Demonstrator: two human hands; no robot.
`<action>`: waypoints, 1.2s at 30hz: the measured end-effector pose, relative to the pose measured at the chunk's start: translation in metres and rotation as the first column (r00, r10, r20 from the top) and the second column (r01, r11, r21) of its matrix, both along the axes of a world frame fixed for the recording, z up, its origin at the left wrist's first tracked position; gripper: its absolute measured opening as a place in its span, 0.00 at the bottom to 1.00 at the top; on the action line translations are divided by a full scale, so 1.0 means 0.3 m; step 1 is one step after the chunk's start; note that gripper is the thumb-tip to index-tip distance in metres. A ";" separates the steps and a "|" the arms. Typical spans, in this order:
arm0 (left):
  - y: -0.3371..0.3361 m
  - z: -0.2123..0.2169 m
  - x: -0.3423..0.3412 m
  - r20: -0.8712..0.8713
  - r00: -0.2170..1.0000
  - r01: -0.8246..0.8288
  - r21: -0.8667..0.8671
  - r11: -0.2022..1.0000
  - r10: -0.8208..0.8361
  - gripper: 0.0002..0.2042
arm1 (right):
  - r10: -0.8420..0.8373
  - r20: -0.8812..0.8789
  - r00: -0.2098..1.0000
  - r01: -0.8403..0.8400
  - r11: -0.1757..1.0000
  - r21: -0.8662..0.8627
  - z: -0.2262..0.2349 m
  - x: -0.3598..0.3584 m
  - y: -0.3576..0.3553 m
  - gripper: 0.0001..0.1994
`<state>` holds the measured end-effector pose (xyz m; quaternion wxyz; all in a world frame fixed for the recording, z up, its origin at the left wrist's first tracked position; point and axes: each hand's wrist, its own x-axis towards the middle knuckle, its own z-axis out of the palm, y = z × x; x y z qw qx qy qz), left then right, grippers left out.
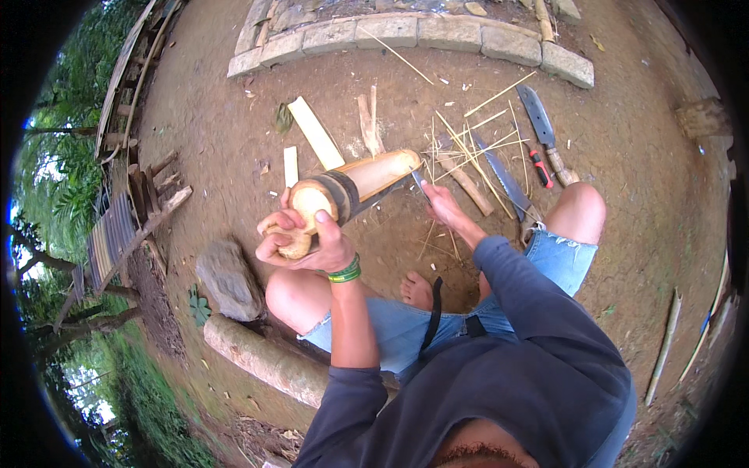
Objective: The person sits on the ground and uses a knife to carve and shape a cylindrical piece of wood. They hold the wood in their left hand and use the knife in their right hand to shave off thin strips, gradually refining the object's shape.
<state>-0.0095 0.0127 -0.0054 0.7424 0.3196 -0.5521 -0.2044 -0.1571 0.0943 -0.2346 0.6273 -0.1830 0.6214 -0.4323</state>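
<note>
My left hand [334, 251] is wrapped round the rounded, knobbed wooden end of a bamboo tube [382, 176]. The tube slants up to the right in front of me, with dark bands near my hand and a long pale cut-away face beyond them. A pale wooden disc [313, 201] shows at its near end. Closed round the handle of a small knife, my right hand [446, 207] is just right of the tube's far end. The knife's blade [419, 179] lies at or close to that end; whether they touch I cannot tell.
Thin bamboo strips [474, 160], a saw [502, 173], a machete [535, 115] and a red-and-black-handled tool [541, 169] lie right on the dirt. A split bamboo piece [316, 132] lies beyond the tube. Left are a rock [228, 278] and log [261, 357]; stone blocks [386, 33] line the far side.
</note>
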 end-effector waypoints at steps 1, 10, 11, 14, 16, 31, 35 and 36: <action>0.002 -0.005 -0.005 0.010 0.999 0.036 -0.017 0.999 -0.036 0.27 | -0.019 -0.009 1.000 0.019 1.000 -0.004 -0.008 -0.013 -0.026 0.23; -0.034 0.002 0.001 0.011 1.000 -0.012 -0.038 0.999 0.013 0.26 | 0.180 0.110 0.977 -0.134 0.933 -0.335 0.346 0.084 -0.049 0.23; -0.039 -0.030 -0.002 0.031 0.999 -0.026 0.002 1.000 0.026 0.26 | 0.180 0.024 0.983 -0.157 0.911 -0.381 0.420 0.077 -0.051 0.24; -0.036 -0.019 0.030 0.001 1.000 -0.024 -0.001 1.000 0.024 0.24 | 0.163 -0.030 0.986 -0.163 0.928 -0.335 0.618 0.151 -0.022 0.27; -0.014 -0.012 0.061 0.026 1.000 -0.016 -0.004 1.000 0.017 0.23 | 0.154 -0.038 0.987 -0.159 0.946 -0.281 0.538 0.178 -0.010 0.27; 0.052 0.014 -0.003 0.130 0.989 -0.079 0.006 0.997 0.077 0.23 | -0.041 -0.109 0.993 0.030 0.995 -0.095 -0.051 0.031 -0.044 0.27; 0.041 0.010 -0.038 0.107 0.994 0.010 0.002 1.000 -0.010 0.24 | -0.043 -0.013 0.999 0.042 0.998 -0.039 0.058 0.003 0.003 0.26; 0.048 0.009 -0.019 0.113 0.994 0.012 0.002 1.000 -0.012 0.24 | -0.049 0.043 0.998 0.049 0.999 -0.004 0.102 0.012 0.026 0.26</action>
